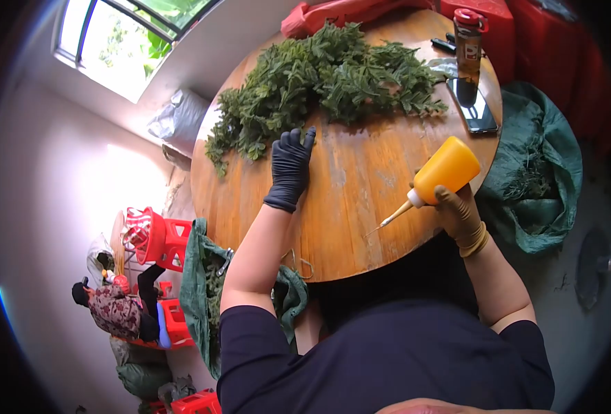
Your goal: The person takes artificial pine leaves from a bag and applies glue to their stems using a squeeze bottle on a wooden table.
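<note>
Black-gloved left hand (291,165) curls its fingers, hold unclear; right hand (461,217) clamps yellow bottle (447,169).

You wear a mismatched pair of gloves. On your left hand (292,160) is a black glove (289,178), thin and close-fitting, creased across the back and ending in a slightly flared cuff (282,199) at the wrist. On your right hand (457,207) is a tan glove (465,222) — smooth, with a yellowish band (475,241) around its wrist edge. Your left forearm (256,252) and right forearm (495,276) are bare up to the sleeves. Your T-shirt (402,359) is dark navy, almost black — its left sleeve (252,341) and right sleeve (528,345) are short, with straight hems.
</note>
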`<state>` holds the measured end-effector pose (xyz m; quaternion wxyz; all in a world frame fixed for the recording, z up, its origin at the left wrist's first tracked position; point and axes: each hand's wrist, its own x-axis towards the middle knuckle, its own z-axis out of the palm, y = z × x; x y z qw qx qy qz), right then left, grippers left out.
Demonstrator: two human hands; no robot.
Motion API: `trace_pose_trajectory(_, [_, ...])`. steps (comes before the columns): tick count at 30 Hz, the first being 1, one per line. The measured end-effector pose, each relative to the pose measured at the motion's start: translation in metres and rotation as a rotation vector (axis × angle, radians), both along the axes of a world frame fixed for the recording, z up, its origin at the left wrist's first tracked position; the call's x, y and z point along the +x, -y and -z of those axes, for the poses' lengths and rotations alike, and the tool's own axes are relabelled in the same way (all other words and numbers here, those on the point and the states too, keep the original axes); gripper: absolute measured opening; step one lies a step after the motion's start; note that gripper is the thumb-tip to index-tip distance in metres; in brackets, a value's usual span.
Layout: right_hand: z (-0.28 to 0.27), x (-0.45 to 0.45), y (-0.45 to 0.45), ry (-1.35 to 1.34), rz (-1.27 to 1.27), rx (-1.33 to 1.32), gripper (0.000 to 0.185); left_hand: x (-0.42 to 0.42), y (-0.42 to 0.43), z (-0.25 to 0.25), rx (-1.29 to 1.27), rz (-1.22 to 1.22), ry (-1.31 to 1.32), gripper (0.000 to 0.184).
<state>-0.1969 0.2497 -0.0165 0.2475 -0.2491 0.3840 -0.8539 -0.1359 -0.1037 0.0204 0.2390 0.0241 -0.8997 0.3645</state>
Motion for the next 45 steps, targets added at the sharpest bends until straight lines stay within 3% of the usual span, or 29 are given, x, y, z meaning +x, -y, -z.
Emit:
trace_pose_trajectory(1, [0.001, 0.000, -0.002, -0.007, 0.004, -0.004, 0.061, -0.017, 0.006, 0.003, 0.000, 0.024, -0.006, 0.041])
trace_pose_trajectory(3, [-0.004, 0.000, -0.005, 0.000, 0.014, -0.012, 0.064, -0.036, 0.010, 0.000, 0.100, -0.114, 0.135, 0.023])
trace_pose_trajectory(4, [-0.004, 0.000, -0.005, 0.009, 0.002, -0.031, 0.066, -0.034, 0.007, -0.004, 0.230, -0.005, 0.064, 0.009])
trace_pose_trajectory(5, [-0.003, 0.000, -0.006, 0.020, -0.016, -0.048, 0.067, -0.035, 0.003, -0.005, 0.234, -0.005, 0.073, 0.009])
trace_pose_trajectory(8, [-0.006, -0.001, -0.011, 0.131, -0.065, -0.088, 0.071, -0.014, -0.024, -0.021, 0.714, 0.260, -0.154, 0.014])
trace_pose_trajectory(9, [-0.007, 0.000, -0.011, 0.149, -0.081, -0.086, 0.071, -0.001, -0.041, -0.023, 0.717, 0.237, -0.144, 0.014])
trace_pose_trajectory(11, [-0.008, -0.002, -0.011, 0.230, -0.097, -0.160, 0.062, 0.027, -0.071, -0.024, 1.183, 0.360, -0.319, 0.016])
trace_pose_trajectory(12, [-0.003, -0.005, -0.012, 0.245, -0.103, -0.170, 0.062, 0.045, -0.083, -0.024, 1.261, 0.264, -0.288, 0.017])
trace_pose_trajectory(16, [0.003, -0.007, -0.013, 0.298, -0.128, -0.220, 0.056, 0.109, -0.124, -0.009, 1.532, 0.287, -0.318, 0.018])
trace_pose_trajectory(18, [0.004, -0.006, -0.014, 0.283, -0.122, -0.211, 0.057, 0.139, -0.136, 0.003, 1.917, 0.141, -0.429, 0.018])
trace_pose_trajectory(19, [0.004, -0.006, -0.014, 0.265, -0.111, -0.214, 0.057, 0.152, -0.142, 0.005, 1.928, 0.138, -0.439, 0.018])
trace_pose_trajectory(21, [0.006, -0.007, -0.013, 0.275, -0.127, -0.226, 0.058, 0.173, -0.149, 0.007, 2.290, 0.168, -0.572, 0.020])
trace_pose_trajectory(23, [0.007, -0.008, -0.011, 0.286, -0.153, -0.233, 0.058, 0.184, -0.145, 0.019, 2.342, 0.184, -0.639, 0.020])
trace_pose_trajectory(27, [0.002, -0.001, -0.005, 0.278, -0.130, -0.246, 0.058, 0.187, -0.138, 0.020, 2.142, 0.058, -0.581, 0.019])
trace_pose_trajectory(29, [0.000, 0.009, 0.002, 0.425, -0.148, -0.275, 0.059, 0.183, -0.135, 0.020, 2.069, 0.015, -0.538, 0.019])
trace_pose_trajectory(31, [-0.004, 0.024, 0.014, 0.482, -0.226, -0.305, 0.060, 0.177, -0.135, 0.020, 2.099, 0.101, -0.610, 0.018])
trace_pose_trajectory(33, [-0.009, 0.044, 0.032, 0.577, -0.503, -0.441, 0.066, 0.174, -0.135, 0.021, 2.168, 0.170, -0.648, 0.018])
trace_pose_trajectory(35, [-0.012, 0.058, 0.050, 0.653, -0.595, -0.365, 0.067, 0.173, -0.135, 0.017, 2.229, 0.241, -0.689, 0.018])
trace_pose_trajectory(37, [-0.020, 0.068, 0.070, 0.695, -0.563, -0.239, 0.061, 0.174, -0.134, 0.006, 2.258, 0.278, -0.696, 0.016])
trace_pose_trajectory(43, [-0.018, 0.055, 0.101, 0.766, -0.340, -0.237, 0.056, 0.202, -0.110, -0.018, 2.010, 0.230, -0.874, 0.013])
trace_pose_trajectory(45, [-0.019, 0.050, 0.099, 0.781, -0.247, -0.261, 0.048, 0.208, -0.107, -0.024, 2.031, 0.292, -0.881, 0.014])
